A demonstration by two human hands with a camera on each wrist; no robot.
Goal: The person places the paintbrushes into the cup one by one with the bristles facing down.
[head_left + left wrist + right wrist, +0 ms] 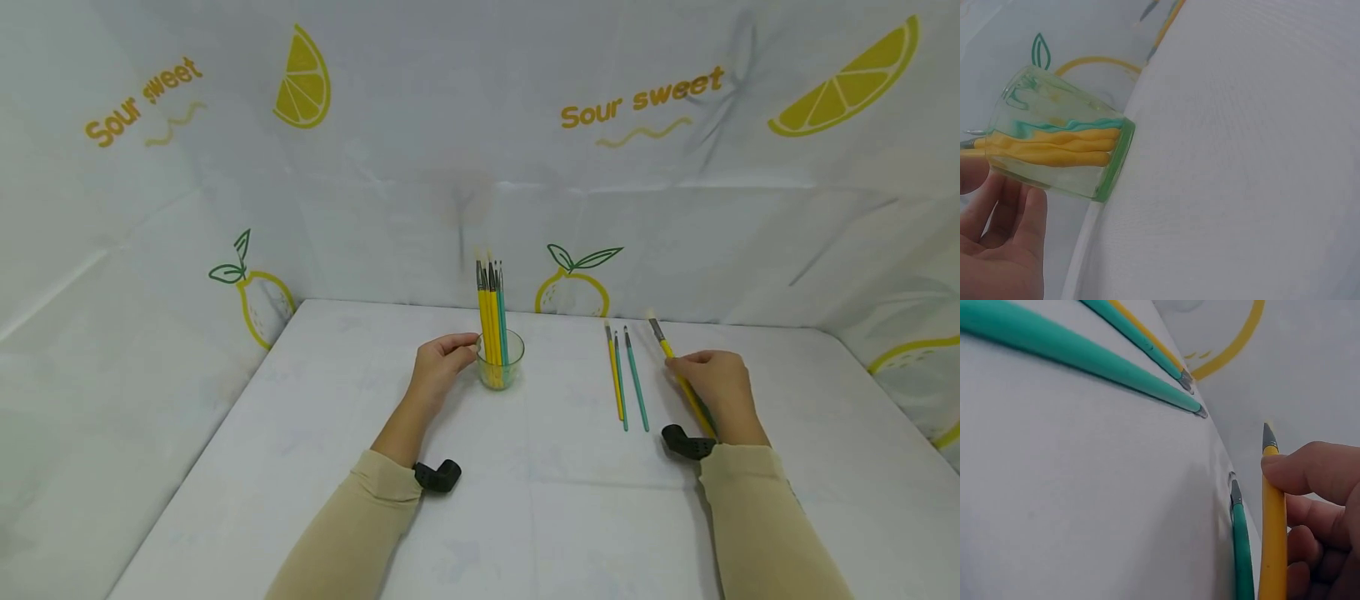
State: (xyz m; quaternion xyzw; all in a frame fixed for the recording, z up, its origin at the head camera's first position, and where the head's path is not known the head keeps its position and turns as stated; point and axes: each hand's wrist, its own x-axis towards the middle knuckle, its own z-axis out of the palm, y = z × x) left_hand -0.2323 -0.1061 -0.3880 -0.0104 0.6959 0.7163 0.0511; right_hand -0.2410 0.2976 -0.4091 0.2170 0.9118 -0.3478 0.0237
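My left hand (437,371) holds a clear green-tinted glass (513,350) at its left side, near the rim. In the left wrist view the thumb is by the rim of the glass (1072,178) and fingers touch its side. Several yellow and teal paintbrushes (492,312) stand in it, bristles up. Over at the right, my right hand (718,387) pinches a yellow paintbrush (693,402) between thumb and fingers, bristles pointing away. The right wrist view shows a teal paintbrush (1242,550) lying on the table just beside that brush.
Between the hands, nearer the right one, lie a yellow paintbrush (614,375) and two teal paintbrushes (636,379). A white cloth covers the table (555,517). Behind it hangs a lemon-printed white curtain (420,125).
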